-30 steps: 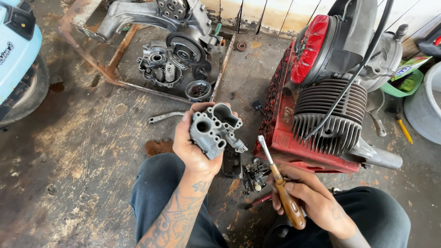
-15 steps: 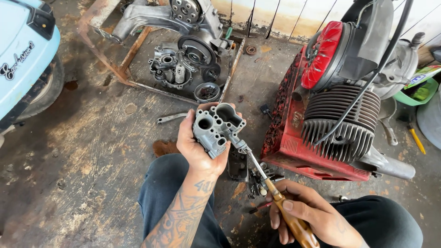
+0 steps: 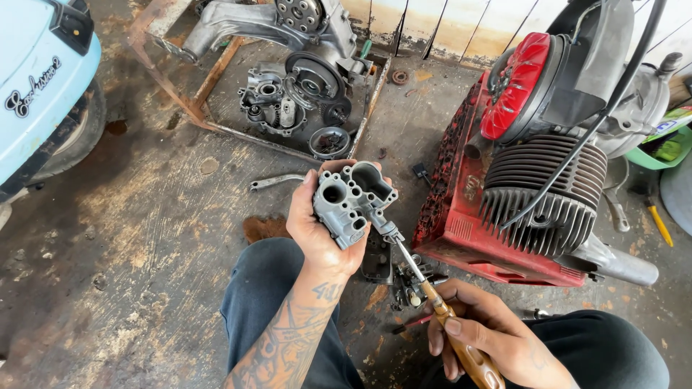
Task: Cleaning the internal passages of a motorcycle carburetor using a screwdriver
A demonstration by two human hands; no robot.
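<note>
- Concrete floor [image 3: 130, 238], stained and gritty, spreads under everything, with a rust-brown patch just left of the person's knee.
- Pale blue scooter body panel [image 3: 36, 79] fills the far-left corner above a dark tyre.
- Red engine block with grey cooling fins [image 3: 540, 194] stands at right, a red fan cover [image 3: 515, 83] on its far side and a black cable draped across the fins.
- Rusty metal frame tray [image 3: 216, 79] at far centre holds a grey aluminium engine casing [image 3: 295, 79] and loose round parts.
- Dark-trousered legs of the seated person [image 3: 281, 310] occupy the near centre.
- Left hand [image 3: 317, 230], its forearm tattooed, is clamped around a grey cast-metal carburettor body [image 3: 353, 198], holding it up above the knee, its bored openings facing the camera.
- Right hand [image 3: 490, 338], near right, is closed around the handle of a wooden-handled screwdriver [image 3: 432, 299]; the shaft runs up and left, its tip meeting a small fitting on the carburettor body's lower right side.
- Small dark parts [image 3: 407, 281] lie on the floor between the two hands, just beside the engine block.
- Bent grey metal spanner [image 3: 277, 181] lies on the floor, just left of the raised carburettor body.
</note>
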